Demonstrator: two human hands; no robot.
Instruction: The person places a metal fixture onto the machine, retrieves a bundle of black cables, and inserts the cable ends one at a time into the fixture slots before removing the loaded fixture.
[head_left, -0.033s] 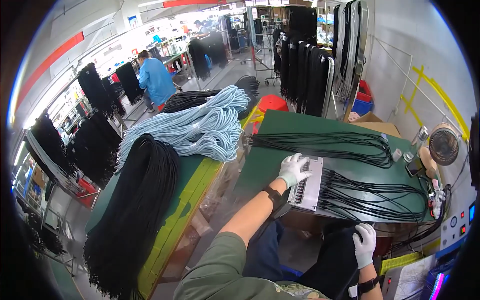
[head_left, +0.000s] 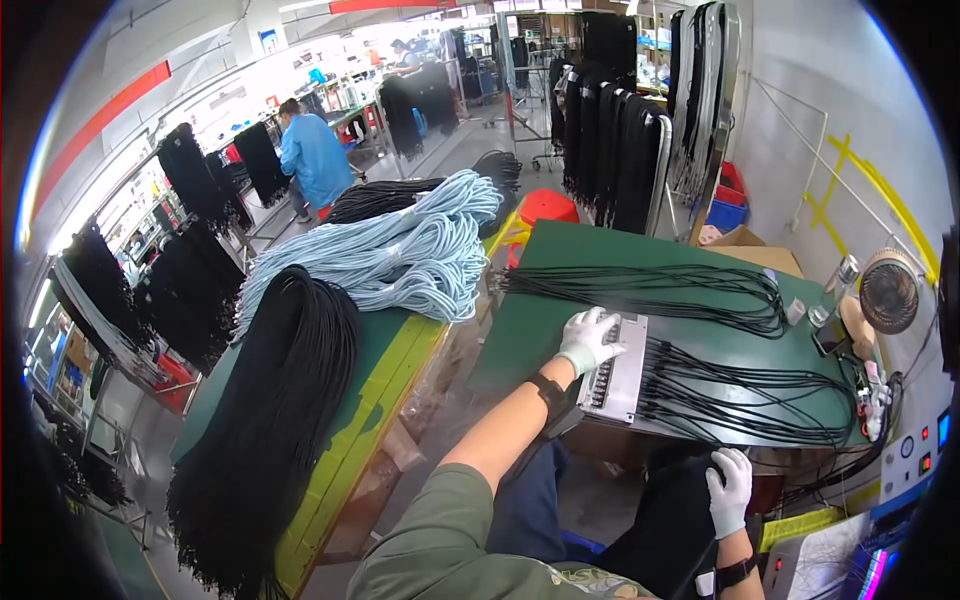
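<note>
My left hand (head_left: 590,342), in a white glove, rests on the far left part of a silvery metal box (head_left: 627,372). Its thumb and fingers are apart over the box's top, and what lies under the palm is hidden. A row of small connectors (head_left: 600,385) runs along the box's left side. Several black cables (head_left: 745,385) come out of its right side and loop across the green table. Away from the box, my right hand (head_left: 730,490), also gloved, lies on my dark trouser leg (head_left: 670,510), its fingers loosely bent and apart, holding nothing visible.
Another bundle of black cables (head_left: 650,290) lies farther back on the green table (head_left: 570,245). A small fan (head_left: 888,298) and a clear bottle (head_left: 840,280) stand at right. On the left table are black cables (head_left: 270,420) and light-blue ones (head_left: 400,255). A person in blue (head_left: 318,160) is beyond.
</note>
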